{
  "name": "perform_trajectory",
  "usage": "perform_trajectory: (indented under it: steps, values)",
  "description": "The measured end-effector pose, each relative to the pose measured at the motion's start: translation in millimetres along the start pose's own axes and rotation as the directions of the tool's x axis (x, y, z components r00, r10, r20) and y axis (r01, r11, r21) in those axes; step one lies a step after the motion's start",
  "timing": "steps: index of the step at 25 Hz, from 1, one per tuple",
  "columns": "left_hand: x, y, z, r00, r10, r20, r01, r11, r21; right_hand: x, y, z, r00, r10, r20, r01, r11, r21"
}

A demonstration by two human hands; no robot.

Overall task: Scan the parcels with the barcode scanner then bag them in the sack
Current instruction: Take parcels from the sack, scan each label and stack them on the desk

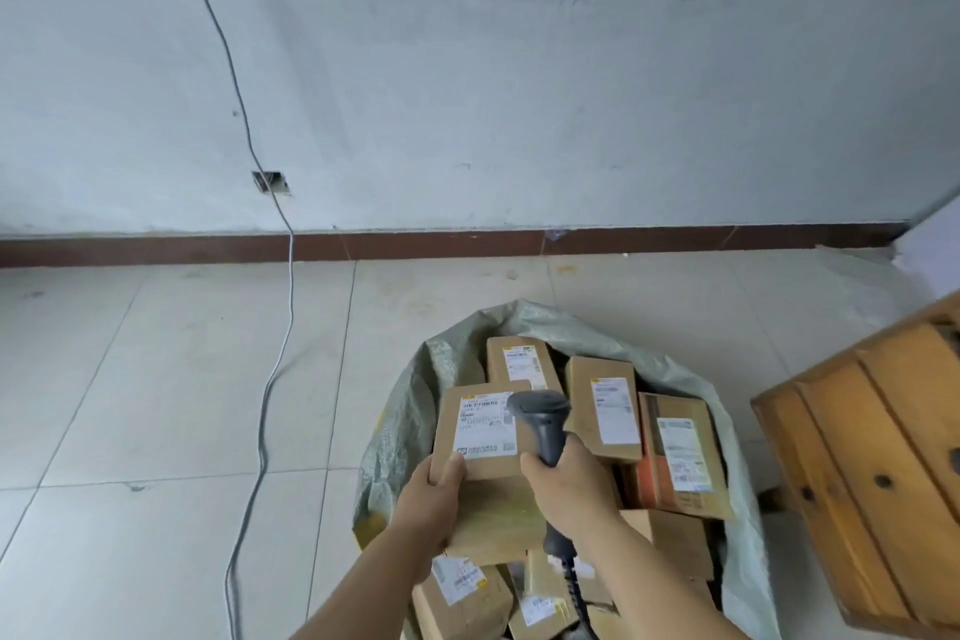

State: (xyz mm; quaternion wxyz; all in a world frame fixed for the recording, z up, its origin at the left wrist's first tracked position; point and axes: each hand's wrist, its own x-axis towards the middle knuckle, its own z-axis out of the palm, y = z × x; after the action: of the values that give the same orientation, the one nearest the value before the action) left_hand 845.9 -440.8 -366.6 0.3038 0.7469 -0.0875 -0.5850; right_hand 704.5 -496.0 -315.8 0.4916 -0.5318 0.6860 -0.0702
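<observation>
Two hands share the step shown. Your left hand (434,496) grips the near edge of a cardboard parcel (480,434), thumb curled over the top face and fingers wrapped underneath, so the box is held above the open sack (415,395) with its label (485,424) facing up. Your right hand (566,483) has its fingers curled tight round the handle of the barcode scanner (543,424), whose head hangs just over the right edge of that label; its coiled lead (574,587) trails down past your forearm. Whether a finger rests on the trigger cannot be told.

To scan well, tilt the scanner head so its window faces the printed bars squarely, and keep your left thumb off the label's lower corner, which it nearly touches. Hold the box level until the read registers.

Several labelled boxes (613,405) already lie in the sack, packed close; the likely drop is straight down, so pick a gap near the sack's left wall. Beside the sack on the right stands a wooden crate (883,457); a grey cable (283,327) runs down the wall and across the tiled floor (156,405), well apart from the work.
</observation>
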Motion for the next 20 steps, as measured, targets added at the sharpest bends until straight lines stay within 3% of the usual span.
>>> perform_trajectory:
  steps: [9,12,15,18,20]
  values:
    - [169,-36,6,0.994,-0.061,-0.089,0.061,0.998,-0.005,175,48,99,0.992,-0.012,0.122,0.026,0.993,-0.112]
    - [212,-41,10,0.994,-0.018,-0.111,0.016,1.0,-0.019,208,59,113,0.992,-0.034,0.123,0.053,0.987,-0.152]
    - [239,-42,21,0.984,0.072,-0.165,-0.084,0.994,-0.065,232,66,116,0.995,-0.074,0.071,0.08,0.994,-0.076]
    - [250,-47,32,0.948,0.177,-0.266,-0.168,0.984,0.056,240,73,118,0.994,-0.079,0.074,0.079,0.997,0.007]
    - [247,-53,39,0.948,0.203,-0.244,-0.159,0.969,0.19,238,80,122,0.991,-0.059,0.117,0.06,0.998,-0.012]
